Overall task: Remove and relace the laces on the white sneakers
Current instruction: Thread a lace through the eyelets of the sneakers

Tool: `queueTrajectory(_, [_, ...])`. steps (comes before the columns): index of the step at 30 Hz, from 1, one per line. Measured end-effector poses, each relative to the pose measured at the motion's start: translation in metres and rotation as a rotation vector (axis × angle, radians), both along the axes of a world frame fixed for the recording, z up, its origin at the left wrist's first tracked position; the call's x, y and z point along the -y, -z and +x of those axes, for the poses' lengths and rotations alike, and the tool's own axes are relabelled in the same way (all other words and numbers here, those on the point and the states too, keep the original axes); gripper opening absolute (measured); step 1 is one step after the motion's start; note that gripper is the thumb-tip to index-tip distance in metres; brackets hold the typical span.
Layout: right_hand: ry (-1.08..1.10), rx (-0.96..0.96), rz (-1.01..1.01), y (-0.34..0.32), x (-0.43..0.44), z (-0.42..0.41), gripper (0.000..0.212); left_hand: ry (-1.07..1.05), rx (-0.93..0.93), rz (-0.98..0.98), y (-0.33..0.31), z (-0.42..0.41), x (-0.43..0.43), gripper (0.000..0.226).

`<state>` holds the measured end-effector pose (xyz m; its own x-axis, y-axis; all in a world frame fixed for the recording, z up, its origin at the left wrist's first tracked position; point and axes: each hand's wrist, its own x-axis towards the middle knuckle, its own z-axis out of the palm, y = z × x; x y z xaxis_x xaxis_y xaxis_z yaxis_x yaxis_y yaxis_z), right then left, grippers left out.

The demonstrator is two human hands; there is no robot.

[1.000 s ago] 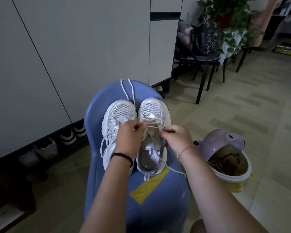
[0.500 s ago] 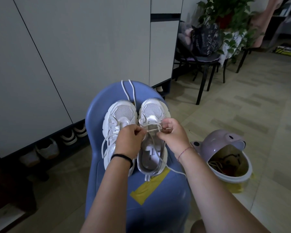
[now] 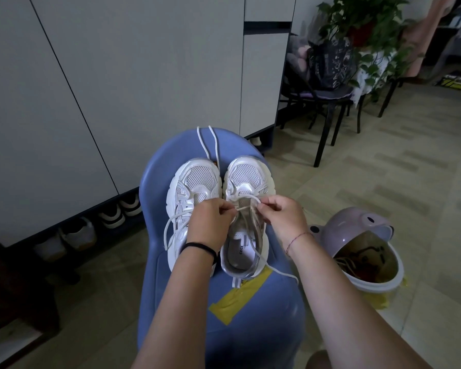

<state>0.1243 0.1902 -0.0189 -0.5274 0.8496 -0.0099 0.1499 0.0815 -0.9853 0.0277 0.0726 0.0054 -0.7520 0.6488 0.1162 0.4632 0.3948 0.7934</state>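
While the left hand and right hand each pinch the lace over the right sneaker on the blue chair, an uneven tug could pull one end back out of its eyelet or drag the shoe off.

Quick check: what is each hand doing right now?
Left hand: closed, pinching the lace.
Right hand: closed, pinching the same lace.
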Motion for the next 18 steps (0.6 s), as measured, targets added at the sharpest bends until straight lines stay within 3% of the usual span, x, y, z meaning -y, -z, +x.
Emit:
queueTrajectory(9, [0.187, 0.024, 0.069, -0.0003, -0.0026, -0.0035, 0.006, -0.014, -0.004, -0.005, 0.0001, 0.0001, 0.0007, 0.011])
queueTrajectory(14, [0.137, -0.032, 0.027, -0.0006, -0.0044, -0.0052, 0.016, -0.020, -0.003, -0.009, -0.0003, 0.0004, 0.0011, 0.009])
queueTrajectory(18, [0.152, -0.063, 0.056, -0.0048, -0.0011, -0.0007, 0.011, -0.027, -0.004, -0.018, -0.0003, 0.0000, 0.0003, 0.008])
